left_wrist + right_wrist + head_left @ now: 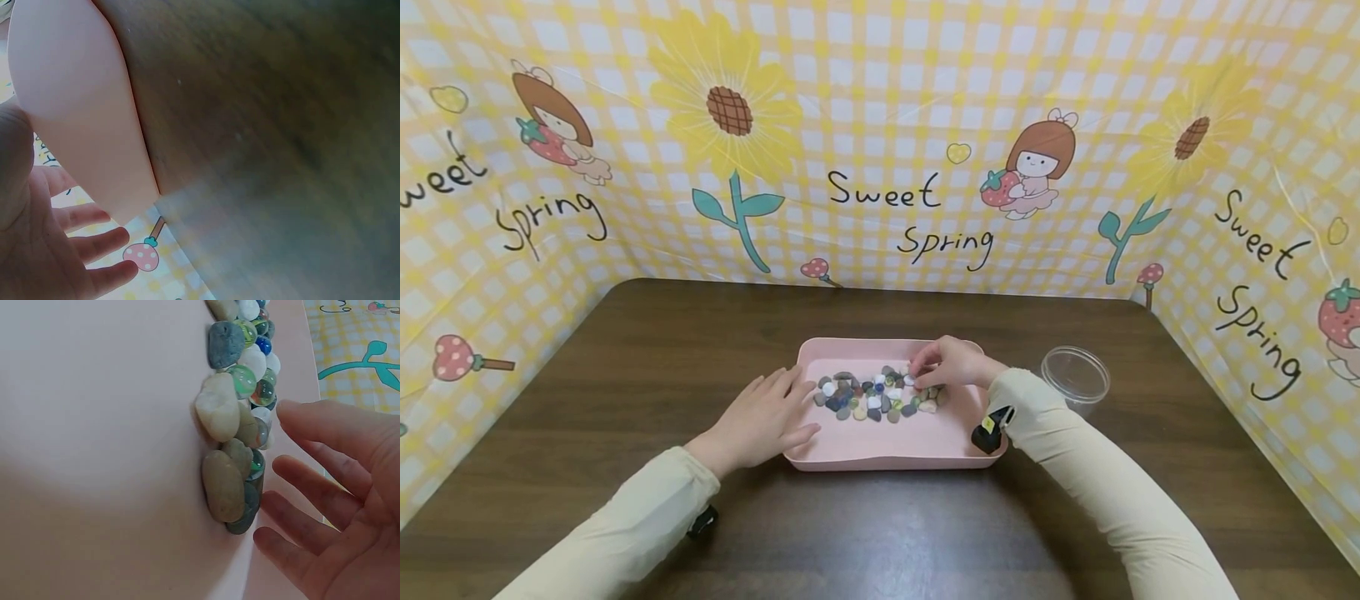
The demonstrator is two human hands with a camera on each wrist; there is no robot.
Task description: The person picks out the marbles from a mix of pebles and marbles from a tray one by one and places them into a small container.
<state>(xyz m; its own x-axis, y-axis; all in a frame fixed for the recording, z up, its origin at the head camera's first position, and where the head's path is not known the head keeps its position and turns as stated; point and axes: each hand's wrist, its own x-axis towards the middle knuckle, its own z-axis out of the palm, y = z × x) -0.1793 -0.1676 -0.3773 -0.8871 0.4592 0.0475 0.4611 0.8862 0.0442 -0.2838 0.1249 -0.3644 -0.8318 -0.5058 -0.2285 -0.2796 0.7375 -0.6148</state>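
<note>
Left fingers (103, 242) stood spread at the tray (887, 461); right fingers (331, 422) hung parted beside pebbles (224, 487). Marbles (242, 382) likely wanted gentle handling.

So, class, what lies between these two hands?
In the head view, stones and glass marbles in the pink tray lie between the left hand and the right hand.

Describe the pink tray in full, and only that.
The pink tray is a shallow rectangle with rounded corners and low walls, smooth and plastic-looking. It sits open side up on the dark table, bearing stones and glass marbles on its floor. The left hand is at its left edge, contact unclear; the right hand reaches over it.
</note>
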